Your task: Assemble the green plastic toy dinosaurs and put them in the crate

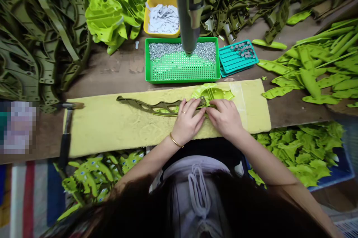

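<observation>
Across the yellow cloth (112, 130) lies a long, curved olive part (151, 107) with cut-outs. My left hand (188, 120) has its fingers pressed together on the right end of this part. Close beside it, my right hand (226, 118) is closed, its fingertips at the same end and at the edge of a lime green shell (216, 92). The fingertips of both hands nearly meet; anything small between them is hidden. More lime green shows through the openings of the olive part.
A vertical screwdriver (189, 18) hangs over a green tray (183, 80) of screws. Behind is a yellow bin (145, 25) with white pieces; a teal tray (235, 60) sits right. A hammer (66, 130) lies left. Green parts (310, 70) and olive parts (47, 44) are piled around.
</observation>
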`<control>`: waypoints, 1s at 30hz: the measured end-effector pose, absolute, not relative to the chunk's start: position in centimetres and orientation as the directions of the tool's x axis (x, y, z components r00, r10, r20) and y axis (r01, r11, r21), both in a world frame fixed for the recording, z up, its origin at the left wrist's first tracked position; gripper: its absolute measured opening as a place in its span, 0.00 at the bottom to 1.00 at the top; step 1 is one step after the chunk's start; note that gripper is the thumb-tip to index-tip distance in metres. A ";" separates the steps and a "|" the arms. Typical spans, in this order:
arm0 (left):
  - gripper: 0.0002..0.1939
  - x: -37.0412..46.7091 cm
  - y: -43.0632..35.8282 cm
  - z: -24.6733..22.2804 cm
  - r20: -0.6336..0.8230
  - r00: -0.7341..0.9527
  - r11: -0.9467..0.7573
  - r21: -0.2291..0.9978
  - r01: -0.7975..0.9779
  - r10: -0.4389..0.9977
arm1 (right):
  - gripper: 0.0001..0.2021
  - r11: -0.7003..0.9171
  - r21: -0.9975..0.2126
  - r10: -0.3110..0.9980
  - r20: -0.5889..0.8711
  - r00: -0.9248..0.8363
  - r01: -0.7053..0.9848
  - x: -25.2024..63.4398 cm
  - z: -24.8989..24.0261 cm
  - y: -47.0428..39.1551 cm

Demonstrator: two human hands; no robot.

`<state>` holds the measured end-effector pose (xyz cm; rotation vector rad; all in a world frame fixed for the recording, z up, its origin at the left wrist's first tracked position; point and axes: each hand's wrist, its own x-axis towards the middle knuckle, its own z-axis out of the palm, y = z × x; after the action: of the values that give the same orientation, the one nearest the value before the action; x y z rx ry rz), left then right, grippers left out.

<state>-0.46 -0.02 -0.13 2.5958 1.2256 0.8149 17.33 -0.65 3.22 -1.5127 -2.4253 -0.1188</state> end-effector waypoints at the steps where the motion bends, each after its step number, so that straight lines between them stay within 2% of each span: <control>1: 0.13 -0.5 -0.1 -0.1 0.413 0.536 -0.668 0.318 0.673 0.736 | 0.09 0.434 -0.107 0.882 0.251 -0.398 0.894 17.6 3.3 -0.8; 3: 0.14 -0.6 -0.1 -0.1 0.421 0.575 -0.698 0.241 0.675 0.701 | 0.12 0.374 -0.255 0.925 0.176 -0.337 0.892 18.3 3.5 -1.2; 5: 0.15 -0.9 -0.2 -0.1 0.399 0.608 -0.714 0.209 0.668 0.686 | 0.12 0.280 -0.496 0.957 0.079 -0.278 0.822 18.9 3.8 -1.6; 7: 0.15 -1.1 -0.1 0.0 0.362 0.633 -0.722 0.216 0.658 0.684 | 0.09 0.132 -0.736 0.972 -0.035 -0.231 0.664 19.4 4.1 -1.7; 9: 0.14 -0.9 0.2 0.2 0.358 0.634 -0.722 0.219 0.656 0.685 | 0.09 -0.065 -0.890 0.962 -0.177 -0.210 0.451 19.6 4.5 -1.6; 12: 0.11 -0.2 0.7 0.8 0.414 0.585 -0.702 0.228 0.675 0.697 | 0.11 -0.344 -0.929 0.897 -0.368 -0.244 0.133 19.6 4.6 -1.0; 14: 0.09 0.5 1.1 1.1 0.425 0.519 -0.656 0.297 0.694 0.742 | 0.13 -0.411 -0.911 0.889 -0.406 -0.209 0.024 19.5 4.3 -0.6; 16: 0.09 1.0 1.4 1.2 0.392 0.439 -0.581 0.407 0.705 0.808 | 0.12 -0.369 -0.929 0.927 -0.369 -0.067 0.016 19.4 3.7 -0.6; 18: 0.09 1.3 1.6 1.3 0.353 0.375 -0.512 0.502 0.697 0.857 | 0.08 -0.223 -0.959 0.974 -0.213 0.075 0.175 19.3 2.9 -0.8; 19: 0.09 1.3 1.7 1.3 0.342 0.357 -0.492 0.535 0.687 0.869 | 0.07 -0.112 -0.940 0.992 -0.086 0.092 0.323 19.2 2.5 -1.1; 20: 0.09 1.3 1.7 1.2 0.337 0.344 -0.481 0.558 0.676 0.876 | 0.06 0.018 -0.872 0.997 0.055 0.062 0.490 19.2 2.2 -1.3; 22: 0.08 1.2 1.8 1.1 0.333 0.332 -0.469 0.588 0.659 0.883 | 0.06 0.261 -0.606 0.951 0.293 -0.095 0.751 19.3 1.5 -1.9; 23: 0.08 1.1 1.8 1.1 0.330 0.330 -0.467 0.596 0.653 0.884 | 0.06 0.346 -0.469 0.914 0.364 -0.179 0.813 19.2 1.3 -2.2; 24: 0.07 1.0 1.8 1.1 0.329 0.331 -0.466 0.602 0.648 0.884 | 0.06 0.399 -0.361 0.880 0.410 -0.241 0.843 19.2 1.0 -2.4; 26: 0.07 0.9 1.9 1.0 0.332 0.338 -0.474 0.606 0.639 0.881 | 0.05 0.445 -0.238 0.837 0.453 -0.306 0.863 19.1 0.7 -2.7; 30: 0.07 0.9 1.8 1.1 0.329 0.345 -0.477 0.609 0.634 0.879 | 0.06 0.453 -0.188 0.830 0.446 -0.336 0.871 19.0 0.3 -3.1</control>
<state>0.91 1.80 1.11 2.2395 1.3319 0.8989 18.99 -3.08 0.30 -1.4217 -2.2266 -0.1147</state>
